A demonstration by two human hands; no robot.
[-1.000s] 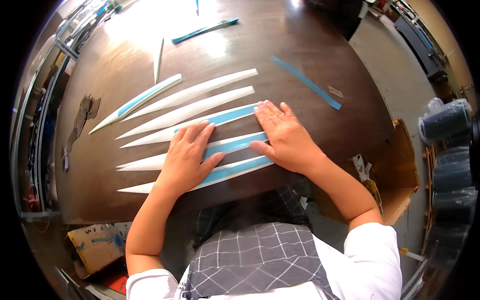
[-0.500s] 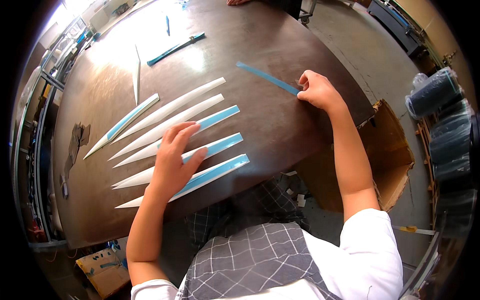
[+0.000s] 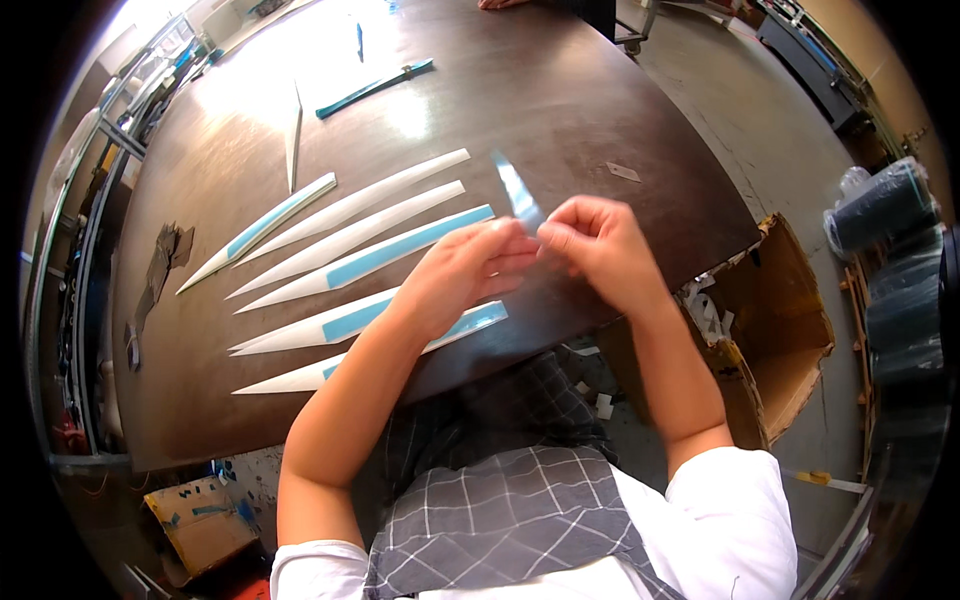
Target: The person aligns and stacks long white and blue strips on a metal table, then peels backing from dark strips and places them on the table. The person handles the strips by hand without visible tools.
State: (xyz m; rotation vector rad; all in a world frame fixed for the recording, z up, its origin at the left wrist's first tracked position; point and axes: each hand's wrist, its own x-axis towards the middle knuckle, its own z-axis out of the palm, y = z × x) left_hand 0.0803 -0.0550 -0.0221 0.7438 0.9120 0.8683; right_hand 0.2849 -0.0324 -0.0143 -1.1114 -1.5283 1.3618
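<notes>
A shiny blue strip (image 3: 517, 190) is raised over the table, its near end pinched between the thumb and fingers of my right hand (image 3: 603, 252). My left hand (image 3: 468, 268) is close beside that end, fingers partly stretched and a little apart; whether they touch the strip is unclear. Long white tapered pieces lie in a fan under and left of my left arm. Blue strips sit on several, such as the middle white piece (image 3: 308, 284) and the leftmost white piece (image 3: 212, 266). Others, like the plain white piece (image 3: 335, 240), show no blue. My left forearm hides parts of the nearest two.
On the brown table (image 3: 585, 115) lie a small clear tag (image 3: 623, 172), a teal strap-like tool (image 3: 372, 90), a thin white piece (image 3: 293, 140) and dark scraps (image 3: 162, 265). An open cardboard box (image 3: 790, 330) stands off the right edge. Another person's hand (image 3: 497, 4) rests at the far edge.
My right hand has brought the blue strip left and nearer me, tilting it steeper. My left hand has left the white pieces and moved right to meet it. The clear tag now shows.
</notes>
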